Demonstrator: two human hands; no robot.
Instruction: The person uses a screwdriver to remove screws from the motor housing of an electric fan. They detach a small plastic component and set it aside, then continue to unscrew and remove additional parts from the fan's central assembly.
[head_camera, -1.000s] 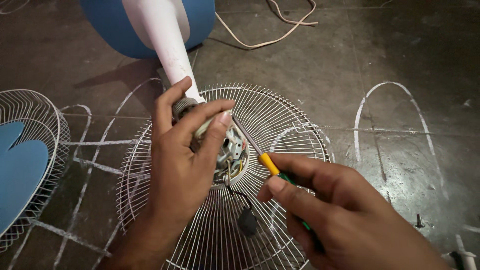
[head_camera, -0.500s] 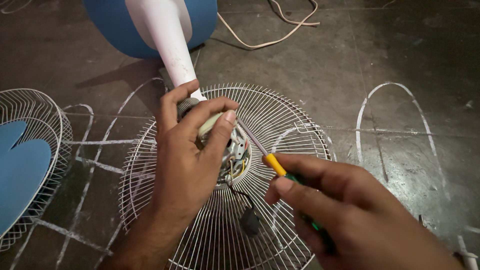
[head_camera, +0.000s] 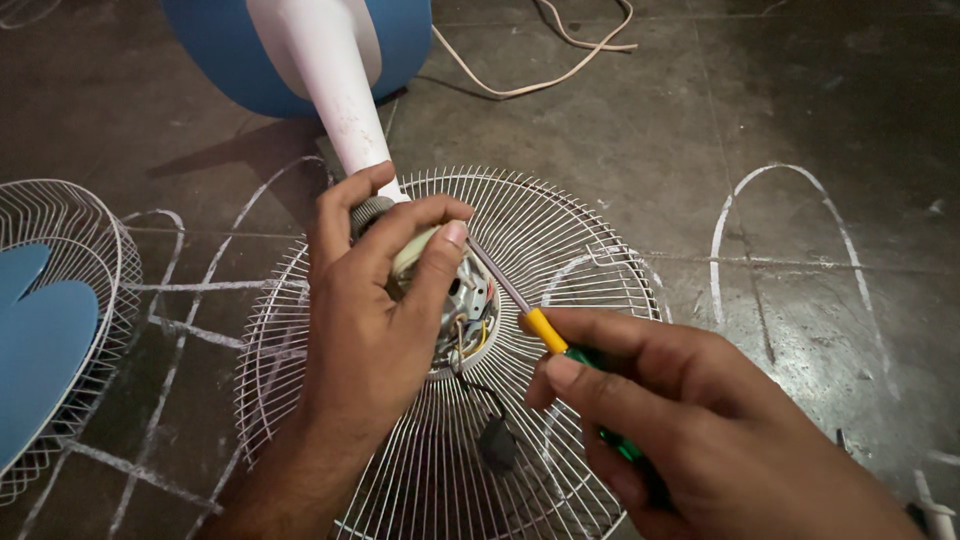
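My left hand (head_camera: 365, 320) wraps around the exposed fan motor (head_camera: 468, 310), which sits in the middle of a white wire fan guard (head_camera: 580, 240) lying on the floor. Coloured wires show at the motor's lower side. My right hand (head_camera: 690, 420) grips a screwdriver (head_camera: 545, 332) with a yellow and green handle. Its metal shaft points up and left, and the tip meets the motor just under my left index finger. The fan's white neck (head_camera: 335, 90) rises from the motor toward a blue base (head_camera: 210, 50).
A second wire guard (head_camera: 95, 250) with blue fan blades (head_camera: 40, 350) lies at the left. A pale power cord (head_camera: 540, 60) loops on the dark floor at the top. White chalk marks (head_camera: 790, 180) cross the floor. A black part (head_camera: 497, 445) hangs on a wire below the motor.
The view has shifted slightly. My right hand and the screwdriver have edged a little to the right and down while the tip stays at the motor. My left hand keeps its hold.
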